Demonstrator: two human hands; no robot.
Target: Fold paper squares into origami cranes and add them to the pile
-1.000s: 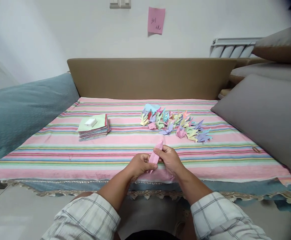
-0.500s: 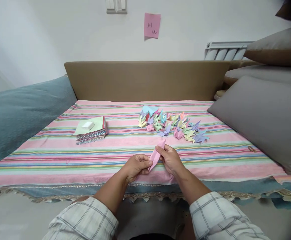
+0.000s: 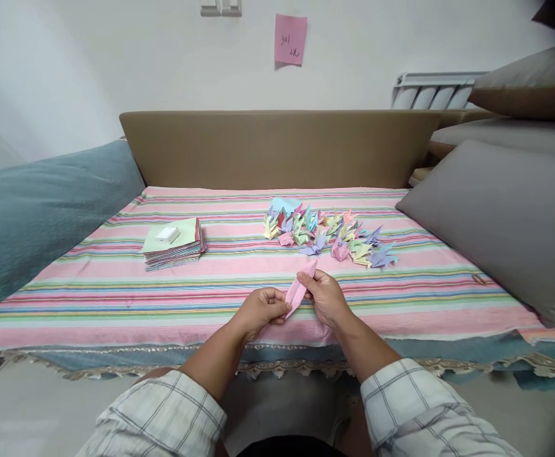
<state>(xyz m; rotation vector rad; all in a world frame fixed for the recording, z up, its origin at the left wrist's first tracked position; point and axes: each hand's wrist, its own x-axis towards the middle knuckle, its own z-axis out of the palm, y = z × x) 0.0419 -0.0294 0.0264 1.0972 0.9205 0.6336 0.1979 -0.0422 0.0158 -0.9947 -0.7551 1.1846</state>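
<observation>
A narrow, pointed piece of folded pink origami paper point(image 3: 297, 291) is held slantwise above the front of the striped cloth point(image 3: 163, 314). My left hand point(image 3: 264, 311) pinches its lower end between thumb and fingers. Higher up on the same paper, my right hand point(image 3: 324, 296) grips the side with the thumb on top. The fingers under the paper are partly hidden. Just beyond my hands lies a cluster of folded paper cranes point(image 3: 320, 235) in several pastel colours.
A stack of square coloured paper point(image 3: 173, 254) stands at left, a small white block point(image 3: 167, 235) on top. A light-blue sheet point(image 3: 286, 205) lies behind the cranes. Grey cushions point(image 3: 496, 222) border the right, a blue-green bolster point(image 3: 53, 209) the left. A small ring-like object point(image 3: 479, 279) lies at right.
The view has tipped slightly, so the whole scene sits a little higher. Both hands keep their hold on the pink paper, with only small finger shifts.
</observation>
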